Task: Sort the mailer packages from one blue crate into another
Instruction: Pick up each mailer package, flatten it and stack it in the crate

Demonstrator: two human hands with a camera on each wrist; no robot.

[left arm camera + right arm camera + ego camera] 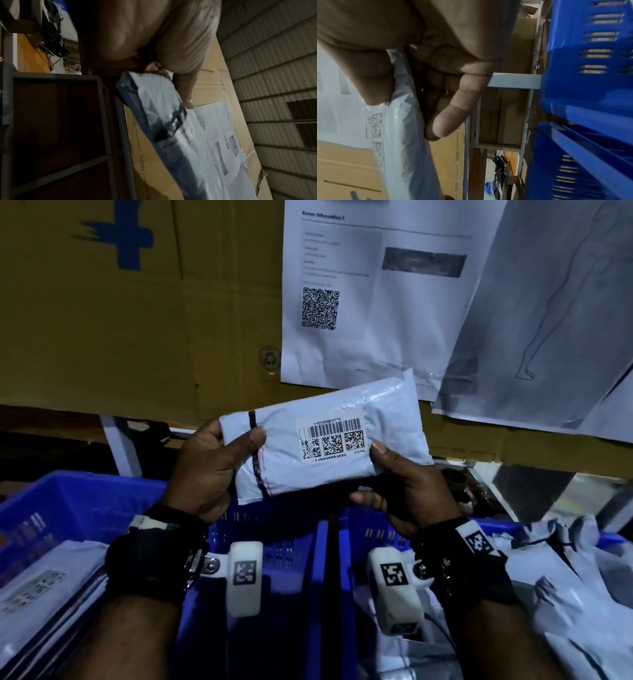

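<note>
Head view: I hold a white mailer package (322,440) up with both hands, above the gap between two blue crates. My left hand (209,467) grips its left end, thumb on the front beside a dark seal strip. My right hand (404,487) pinches the lower right corner, thumb by the barcode label (332,438). The label shows a barcode, three square codes and small print too blurred to read surely. The left blue crate (68,501) and the right blue crate (363,529) both hold more white mailers (555,587). Behind hangs a cardboard sheet (137,320) with a recycling mark, and a taped paper notice (373,296) with a QR code. The right wrist view shows "TAPING" printed on the cardboard.
</note>
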